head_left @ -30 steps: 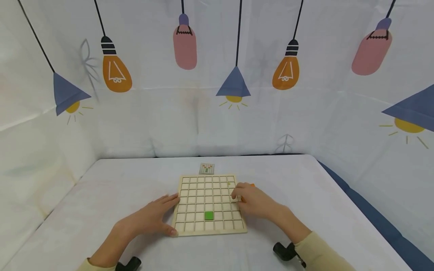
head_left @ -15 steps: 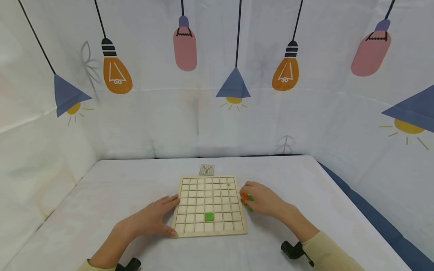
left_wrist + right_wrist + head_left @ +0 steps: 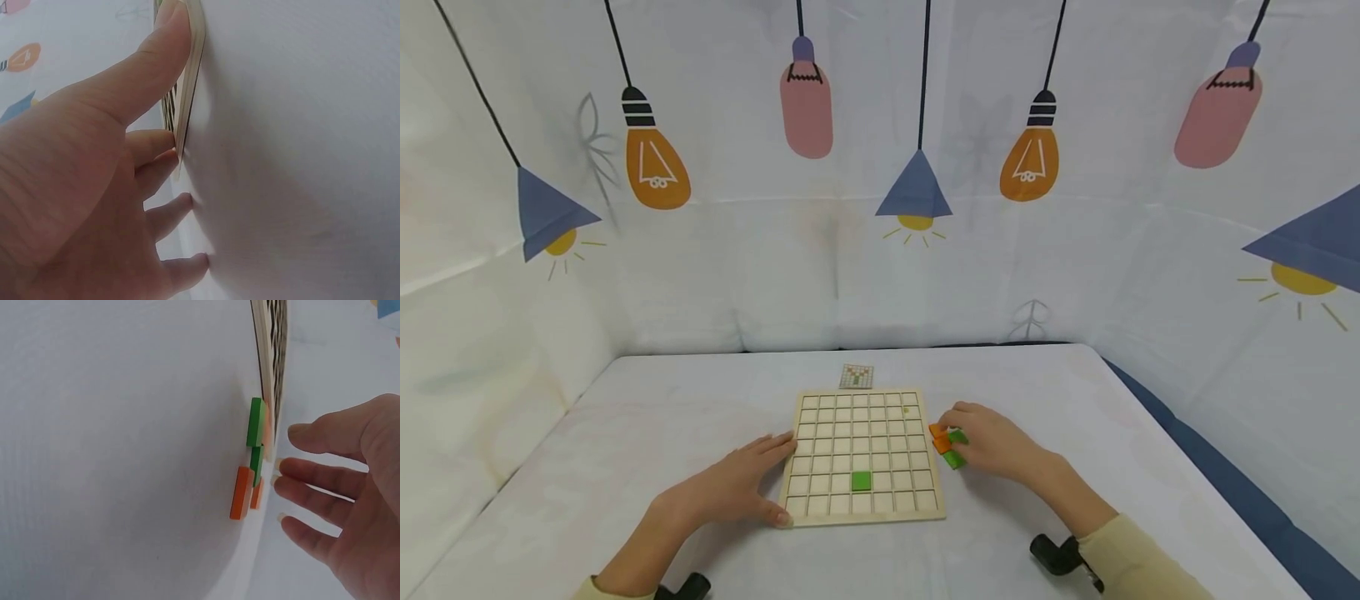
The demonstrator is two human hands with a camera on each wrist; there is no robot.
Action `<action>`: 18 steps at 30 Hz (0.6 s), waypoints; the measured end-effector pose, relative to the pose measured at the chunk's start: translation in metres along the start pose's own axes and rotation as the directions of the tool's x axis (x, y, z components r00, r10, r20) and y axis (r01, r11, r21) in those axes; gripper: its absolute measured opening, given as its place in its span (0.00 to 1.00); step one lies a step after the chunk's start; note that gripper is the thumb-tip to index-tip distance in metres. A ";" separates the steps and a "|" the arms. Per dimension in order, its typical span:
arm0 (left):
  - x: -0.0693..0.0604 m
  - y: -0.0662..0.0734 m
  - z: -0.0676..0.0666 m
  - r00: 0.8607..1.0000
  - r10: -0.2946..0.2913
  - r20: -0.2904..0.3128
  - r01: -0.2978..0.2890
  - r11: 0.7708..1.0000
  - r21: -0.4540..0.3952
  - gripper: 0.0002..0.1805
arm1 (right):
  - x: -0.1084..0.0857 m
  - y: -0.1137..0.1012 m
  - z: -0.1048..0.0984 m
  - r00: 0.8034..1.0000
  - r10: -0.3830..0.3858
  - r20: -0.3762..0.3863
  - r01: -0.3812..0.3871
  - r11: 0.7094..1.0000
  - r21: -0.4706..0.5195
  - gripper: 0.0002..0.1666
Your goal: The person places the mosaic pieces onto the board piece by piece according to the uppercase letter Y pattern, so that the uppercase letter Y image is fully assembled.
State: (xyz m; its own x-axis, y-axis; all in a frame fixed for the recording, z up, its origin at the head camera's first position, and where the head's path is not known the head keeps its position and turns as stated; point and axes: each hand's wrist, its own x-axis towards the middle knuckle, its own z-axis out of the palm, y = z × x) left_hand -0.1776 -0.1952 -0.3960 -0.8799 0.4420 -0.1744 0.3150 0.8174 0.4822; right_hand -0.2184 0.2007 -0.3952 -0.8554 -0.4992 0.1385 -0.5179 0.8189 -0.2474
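Note:
A pale wooden grid board [image 3: 840, 461] lies on the table with one green square tile [image 3: 861, 481] in a lower-middle cell. My left hand [image 3: 730, 485] rests against its left side, fingers extended, the thumb [image 3: 165, 44] over the near-left corner. To the right of the board sit several loose tiles, orange ones [image 3: 941, 444] and green ones [image 3: 955, 459], partly covered by my right hand [image 3: 996, 443]. Seen from the right wrist, that hand hovers over the tiles with relaxed fingers [image 3: 312, 500], apart from them and holding nothing.
Behind the board lies a small card [image 3: 856, 377] printed with a coloured grid pattern. The white tabletop [image 3: 700, 400] ends at a white curtain [image 3: 737, 275] with printed lamps. A black wrist-mount piece [image 3: 1055, 556] sits by the right sleeve.
My right hand has drawn back rightward from the board's right edge to the loose tiles, uncovering some orange and green ones. The left hand and the board stay put.

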 end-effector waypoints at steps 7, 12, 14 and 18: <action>0.000 -0.003 0.001 1.000 0.015 -0.008 -0.015 1.000 0.008 0.61 | -0.005 0.006 -0.006 1.000 -0.011 0.022 0.011 1.000 -0.001 0.14; 0.000 -0.004 0.002 1.000 0.017 -0.012 -0.017 1.000 0.007 0.61 | -0.006 0.008 -0.008 0.998 0.018 0.061 -0.020 0.999 0.033 0.15; 0.001 -0.004 0.002 1.000 0.015 -0.011 -0.015 1.000 0.007 0.61 | -0.006 0.009 -0.008 0.997 0.019 0.073 -0.022 0.999 0.035 0.15; 0.001 -0.003 0.002 1.000 0.009 -0.006 -0.009 1.000 0.009 0.61 | -0.005 0.011 -0.007 0.997 0.005 0.076 -0.008 0.999 0.038 0.16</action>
State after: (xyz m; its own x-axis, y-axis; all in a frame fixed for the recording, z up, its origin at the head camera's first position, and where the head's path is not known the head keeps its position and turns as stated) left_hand -0.1790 -0.1966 -0.3997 -0.8789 0.4475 -0.1650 0.3264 0.8166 0.4761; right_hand -0.2196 0.2138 -0.3920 -0.8546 -0.5153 0.0638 -0.5105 0.8115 -0.2845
